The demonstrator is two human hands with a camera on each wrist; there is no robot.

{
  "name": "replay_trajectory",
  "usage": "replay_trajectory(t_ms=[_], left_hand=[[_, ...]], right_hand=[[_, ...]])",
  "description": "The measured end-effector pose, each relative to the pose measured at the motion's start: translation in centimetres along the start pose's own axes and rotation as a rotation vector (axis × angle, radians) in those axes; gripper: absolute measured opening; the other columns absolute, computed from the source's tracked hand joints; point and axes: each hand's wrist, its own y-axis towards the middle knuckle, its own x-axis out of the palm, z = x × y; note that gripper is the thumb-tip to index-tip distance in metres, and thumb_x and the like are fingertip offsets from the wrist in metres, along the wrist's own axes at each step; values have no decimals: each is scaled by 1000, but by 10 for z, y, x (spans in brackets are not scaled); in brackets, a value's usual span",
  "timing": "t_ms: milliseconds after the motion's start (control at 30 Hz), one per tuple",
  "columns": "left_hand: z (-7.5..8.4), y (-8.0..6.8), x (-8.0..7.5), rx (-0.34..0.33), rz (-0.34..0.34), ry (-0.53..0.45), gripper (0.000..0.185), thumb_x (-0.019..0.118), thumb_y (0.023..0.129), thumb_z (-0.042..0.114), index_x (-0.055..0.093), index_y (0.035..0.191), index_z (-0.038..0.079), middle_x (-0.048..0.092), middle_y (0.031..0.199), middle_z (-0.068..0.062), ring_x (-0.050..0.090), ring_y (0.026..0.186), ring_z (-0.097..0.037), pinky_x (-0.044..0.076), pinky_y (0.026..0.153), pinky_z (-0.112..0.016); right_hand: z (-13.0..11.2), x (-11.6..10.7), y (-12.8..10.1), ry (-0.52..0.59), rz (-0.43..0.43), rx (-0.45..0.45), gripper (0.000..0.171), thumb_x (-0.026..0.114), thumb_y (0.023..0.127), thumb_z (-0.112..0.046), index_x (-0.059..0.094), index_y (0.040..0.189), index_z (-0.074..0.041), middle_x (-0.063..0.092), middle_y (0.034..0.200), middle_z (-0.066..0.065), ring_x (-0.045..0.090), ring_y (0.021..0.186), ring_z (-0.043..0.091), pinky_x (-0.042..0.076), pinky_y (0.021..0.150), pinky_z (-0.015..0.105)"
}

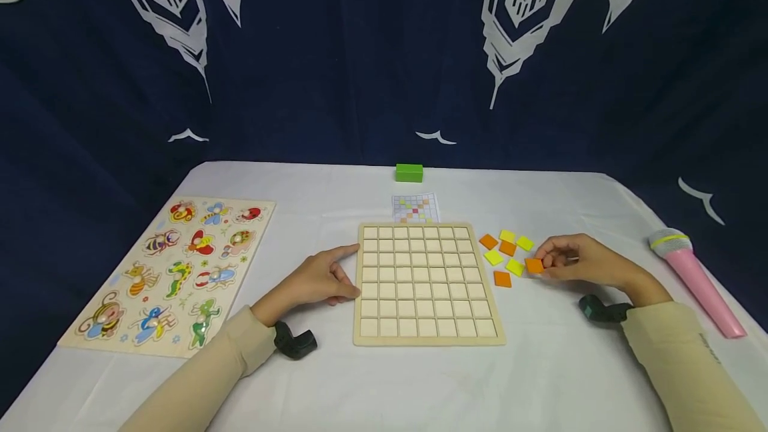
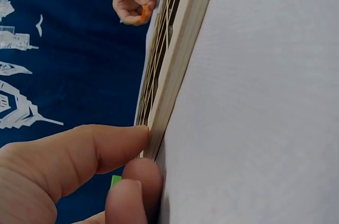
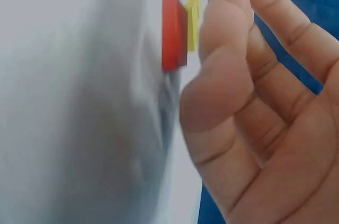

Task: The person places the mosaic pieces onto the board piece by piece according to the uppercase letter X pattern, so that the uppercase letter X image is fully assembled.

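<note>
A wooden grid board (image 1: 429,341) with empty square cells lies mid-table. My left hand (image 1: 347,273) rests flat beside it, thumb and index finger touching its left edge (image 2: 180,60). To the right of the board is a small scatter of yellow and orange square tiles (image 1: 507,252). At the near end of that scatter my right hand (image 1: 547,263) pinches an orange tile (image 1: 534,265) just above the cloth; the left wrist view shows the orange tile (image 2: 144,12) between its fingertips. In the right wrist view another orange tile (image 3: 174,33) lies on the cloth by my fingers (image 3: 228,49).
A small colour pattern card (image 1: 415,208) lies behind the board, with a green block (image 1: 409,173) at the table's far edge. An animal peg puzzle (image 1: 174,272) fills the left side. A pink toy microphone (image 1: 696,279) lies at the right edge. White cloth covers the table.
</note>
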Motion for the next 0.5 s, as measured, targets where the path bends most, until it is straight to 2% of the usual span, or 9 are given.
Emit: replay_trajectory(t_ms=[167,367,500], left_hand=[[-3,-1,0,-4,-4,-30,93,87,86,7,39,165,0,74,83,-5,65,60,-11,58,58,-25],[-4,0,0,4,-4,-38,93,88,86,7,39,165,-1,73,82,-6,65,60,-12,57,57,-25],[-3,1,-1,10,-8,-45,93,88,86,6,39,165,-2,73,82,-6,65,60,-12,57,57,-25]], right_hand=[[-10,6,5,-11,38,20,22,80,91,7,71,111,4,70,94,-6,58,76,12,51,71,22],[-21,14,14,60,57,93,28,81,92,4,67,116,8,75,98,7,62,81,10,53,74,20],[-25,18,20,90,63,99,30,81,91,5,66,118,10,76,97,7,61,80,10,51,74,21]])
